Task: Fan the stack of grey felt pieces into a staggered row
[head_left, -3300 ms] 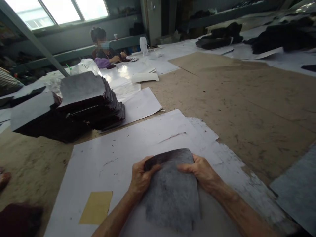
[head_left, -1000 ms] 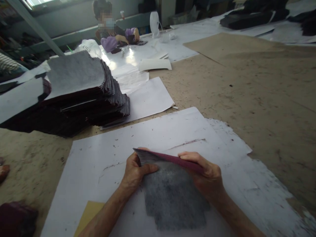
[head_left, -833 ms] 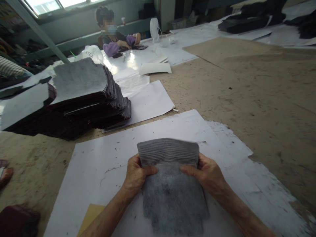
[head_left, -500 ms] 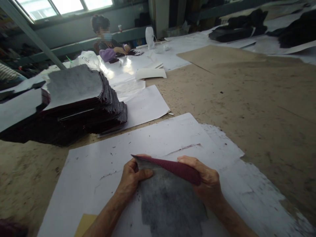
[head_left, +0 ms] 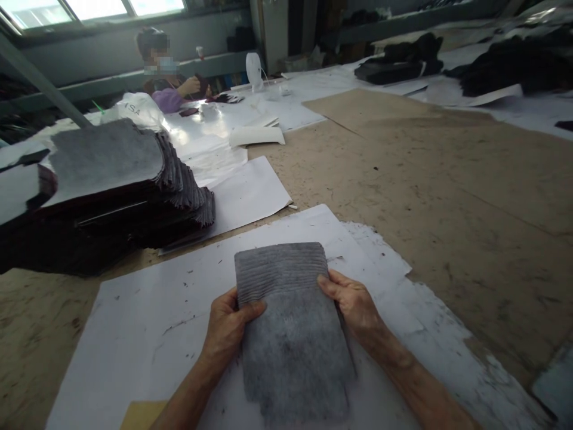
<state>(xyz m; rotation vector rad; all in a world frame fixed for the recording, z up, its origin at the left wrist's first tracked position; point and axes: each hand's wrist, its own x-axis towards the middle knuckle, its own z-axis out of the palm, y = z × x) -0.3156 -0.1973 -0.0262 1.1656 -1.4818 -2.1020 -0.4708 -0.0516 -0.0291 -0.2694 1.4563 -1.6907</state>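
Gripping grey fabric piece (head_left: 290,322) at left edge: left hand (head_left: 228,325), thumb on top, fingers curled under. Right hand (head_left: 351,301) pinches right edge same way, fingers closed on cloth. Piece lies flat, grey backing up, ribbed band at far end, on white paper sheet (head_left: 156,310) over worktop (head_left: 425,197). Far left: tall stack of cut pieces (head_left: 107,191), well apart. Behind it, another person (head_left: 163,74) seated at work. Small white fan (head_left: 254,70) beyond. Dark fabric heaps (head_left: 394,63) far right.

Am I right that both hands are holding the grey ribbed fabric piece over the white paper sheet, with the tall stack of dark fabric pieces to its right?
Not quite: the head view shows the tall stack of dark fabric pieces to the left. The left hand and right hand do hold the grey ribbed fabric piece over the white paper sheet.
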